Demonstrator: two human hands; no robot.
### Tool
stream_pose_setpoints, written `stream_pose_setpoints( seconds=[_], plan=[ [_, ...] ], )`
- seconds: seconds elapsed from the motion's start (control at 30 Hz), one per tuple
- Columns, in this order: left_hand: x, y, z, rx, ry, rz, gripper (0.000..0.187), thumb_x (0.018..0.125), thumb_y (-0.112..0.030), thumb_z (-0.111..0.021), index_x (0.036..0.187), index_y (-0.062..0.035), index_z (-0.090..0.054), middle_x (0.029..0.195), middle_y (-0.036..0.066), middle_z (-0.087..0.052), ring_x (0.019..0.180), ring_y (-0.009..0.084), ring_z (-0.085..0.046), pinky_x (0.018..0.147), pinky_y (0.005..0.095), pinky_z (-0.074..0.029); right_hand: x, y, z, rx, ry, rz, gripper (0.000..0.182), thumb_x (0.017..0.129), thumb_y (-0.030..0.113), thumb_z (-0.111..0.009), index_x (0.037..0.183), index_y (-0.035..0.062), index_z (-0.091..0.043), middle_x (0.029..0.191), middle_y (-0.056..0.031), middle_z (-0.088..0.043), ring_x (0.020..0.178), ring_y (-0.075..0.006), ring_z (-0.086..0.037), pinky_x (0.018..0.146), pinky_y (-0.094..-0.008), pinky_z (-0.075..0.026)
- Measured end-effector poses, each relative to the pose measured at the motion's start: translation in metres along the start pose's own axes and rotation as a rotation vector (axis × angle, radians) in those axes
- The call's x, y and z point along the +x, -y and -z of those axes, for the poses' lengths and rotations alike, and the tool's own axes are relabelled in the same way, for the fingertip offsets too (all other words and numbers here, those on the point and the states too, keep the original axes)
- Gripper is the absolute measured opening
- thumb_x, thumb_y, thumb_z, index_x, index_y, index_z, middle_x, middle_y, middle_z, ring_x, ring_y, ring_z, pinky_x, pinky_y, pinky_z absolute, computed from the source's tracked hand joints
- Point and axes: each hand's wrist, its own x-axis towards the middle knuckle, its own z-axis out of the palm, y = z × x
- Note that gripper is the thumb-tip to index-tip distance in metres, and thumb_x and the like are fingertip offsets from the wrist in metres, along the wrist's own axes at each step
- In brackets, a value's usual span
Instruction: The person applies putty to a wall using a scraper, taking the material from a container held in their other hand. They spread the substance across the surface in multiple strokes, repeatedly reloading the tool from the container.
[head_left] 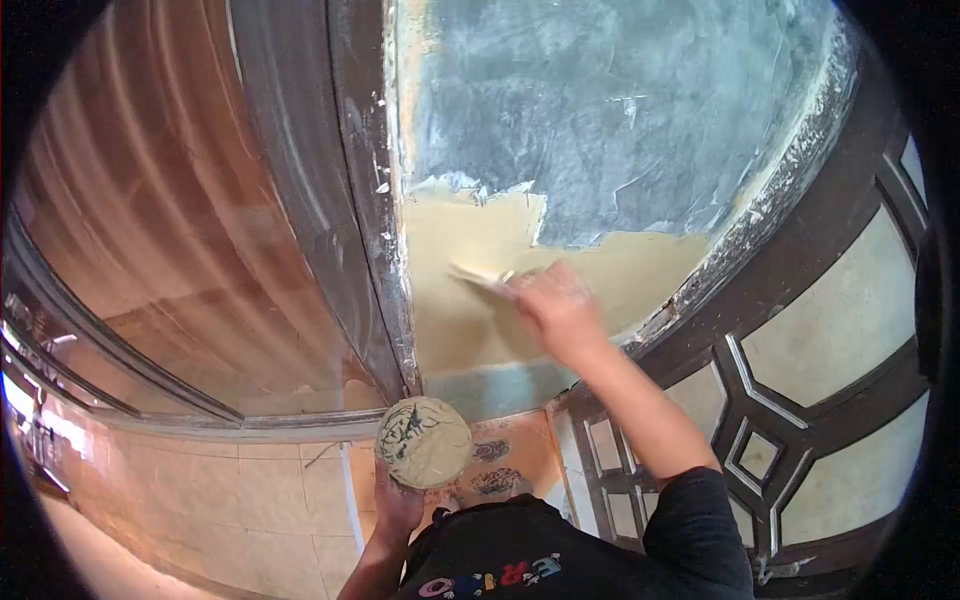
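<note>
My right hand [557, 312] is closed around a putty knife [478, 275], whose blade is at the wall and a little blurred. Around it lies a smooth beige coat of filler [620, 275] with a ragged upper edge. Above that coat the wall is rough blue-grey plaster [560, 110]. Low in front of my body, my left hand [400, 508] grips a round disc [425, 443] from beneath. Beige filler covers the top of the disc, with dark streaks at its upper left. The fingers under the disc are mostly hidden.
Left of the wall stands a dark frame [345, 180] with white specks beside a brown glossy panel [170, 200]. A dark lattice door [800, 330] with pale panes is on the right. Below are a tiled floor [230, 490] and an orange patterned mat [520, 445].
</note>
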Motion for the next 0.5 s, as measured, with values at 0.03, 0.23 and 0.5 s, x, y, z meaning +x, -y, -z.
stream_pose_setpoints(
  seconds=[0.03,0.23,0.5],
  plan=[
    [-0.004,-0.004,-0.004,-0.076,-0.014,0.029,0.058,0.101,-0.045,-0.032,0.143,-0.0063,-0.032,0.144,0.012,-0.041,0.132,0.0284,-0.041,0.111,0.0445,-0.031,0.01,0.0,0.027,0.002,0.005,0.01,0.032,0.072,0.009,-0.066,0.104,0.0129,-0.065,0.085,-0.0052,-0.061,0.08,-0.0262,-0.057,0.067,-0.0397,-0.05],
    [-0.002,-0.003,-0.009,-0.362,-0.055,0.065,0.057,0.101,-0.045,-0.031,0.143,-0.0057,-0.033,0.144,0.013,-0.041,0.131,0.0295,-0.041,0.11,0.0449,-0.033,-0.001,0.02,0.036,-0.091,0.112,0.22,0.02,0.076,0.016,-0.062,0.095,0.0186,-0.065,0.079,-0.0016,-0.061,0.076,-0.0209,-0.062,0.061,-0.0344,-0.051],
    [-0.003,0.003,-0.023,-0.404,-0.08,0.084,0.057,0.101,-0.045,-0.03,0.141,-0.0052,-0.035,0.141,0.014,-0.045,0.128,0.0304,-0.045,0.108,0.0451,-0.035,0.039,0.009,-0.017,-0.345,0.294,0.432,0.012,0.086,0.018,-0.053,0.096,0.0149,-0.058,0.078,-0.0044,-0.063,0.075,-0.0232,-0.066,0.059,-0.0368,-0.053]
  ],
)
